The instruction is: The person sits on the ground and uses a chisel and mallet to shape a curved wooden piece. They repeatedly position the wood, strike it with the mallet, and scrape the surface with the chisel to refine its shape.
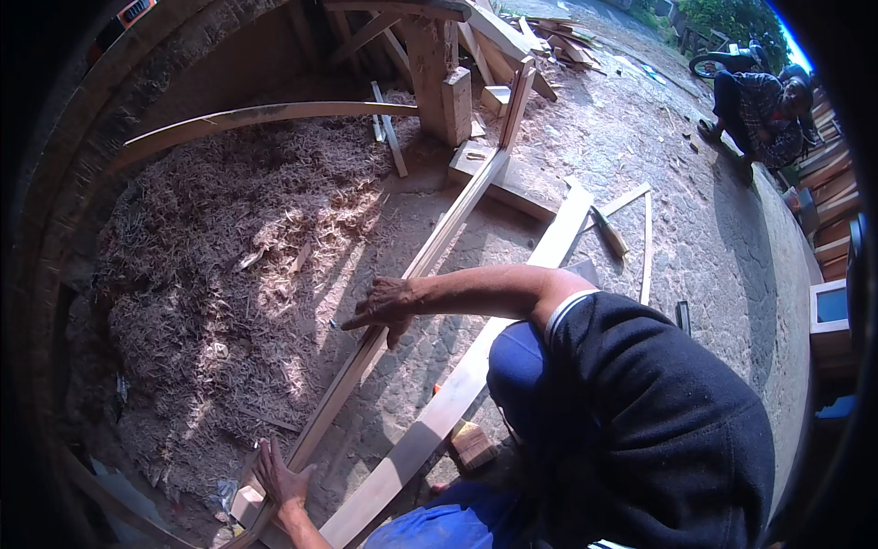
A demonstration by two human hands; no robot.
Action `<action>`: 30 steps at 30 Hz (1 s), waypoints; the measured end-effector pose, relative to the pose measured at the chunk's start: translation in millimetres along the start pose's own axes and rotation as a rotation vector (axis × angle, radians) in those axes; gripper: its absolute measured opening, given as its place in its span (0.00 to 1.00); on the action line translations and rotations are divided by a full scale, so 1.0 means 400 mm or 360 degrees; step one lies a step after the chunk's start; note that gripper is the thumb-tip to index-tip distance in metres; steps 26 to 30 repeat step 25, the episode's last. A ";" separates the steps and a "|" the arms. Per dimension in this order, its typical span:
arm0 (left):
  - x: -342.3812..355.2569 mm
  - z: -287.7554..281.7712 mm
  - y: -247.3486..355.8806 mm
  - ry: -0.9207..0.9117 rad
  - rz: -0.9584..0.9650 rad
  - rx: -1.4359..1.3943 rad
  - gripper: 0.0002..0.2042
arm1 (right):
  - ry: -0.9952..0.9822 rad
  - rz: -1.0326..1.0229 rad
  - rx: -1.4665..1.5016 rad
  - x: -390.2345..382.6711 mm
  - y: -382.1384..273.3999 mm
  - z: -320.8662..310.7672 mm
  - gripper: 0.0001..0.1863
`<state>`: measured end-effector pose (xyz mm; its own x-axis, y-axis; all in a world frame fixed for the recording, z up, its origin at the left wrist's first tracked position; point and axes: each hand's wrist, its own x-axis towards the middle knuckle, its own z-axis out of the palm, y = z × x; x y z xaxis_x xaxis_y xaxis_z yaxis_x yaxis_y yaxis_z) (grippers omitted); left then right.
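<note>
A long, narrow grooved wooden strip [455,213] slants from the lower left to a block farther off. Near its lower end, my left hand [282,476] holds it, fingers on one side and thumb on the other. Around its middle my right hand [389,302] is closed over the strip, one finger pointing left; a tiny bluish tip shows beside that finger, too small to name. To the right a wide pale board [439,416] lies roughly alongside, passing close to my knee.
Wood shavings [229,302] heap up on the left. A wooden block [517,183] supports the strip's far end. A dark-bladed hand tool with a wooden handle [610,233] lies near thin slats [647,238]. A person [764,114] crouches at the far right, near a motorcycle [727,62].
</note>
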<state>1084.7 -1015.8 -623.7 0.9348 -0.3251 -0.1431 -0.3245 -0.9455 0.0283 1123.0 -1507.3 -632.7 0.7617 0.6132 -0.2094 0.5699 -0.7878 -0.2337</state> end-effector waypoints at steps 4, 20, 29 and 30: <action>0.000 -0.032 0.063 -0.0003 0.0029 0.0031 0.60 | 0.0104 0.0049 0.0062 -0.008 -0.011 -0.032 0.59; -0.222 -0.490 0.406 -0.0664 0.1224 -0.0998 0.33 | -0.0158 -0.0556 0.0323 -0.539 -0.317 -0.368 0.23; -0.201 -0.533 0.422 -0.0808 0.0818 -0.1270 0.35 | 0.0107 -0.0491 0.0565 -0.583 -0.291 -0.395 0.18; -0.201 -0.533 0.422 -0.0808 0.0818 -0.1270 0.35 | 0.0107 -0.0491 0.0565 -0.583 -0.291 -0.395 0.18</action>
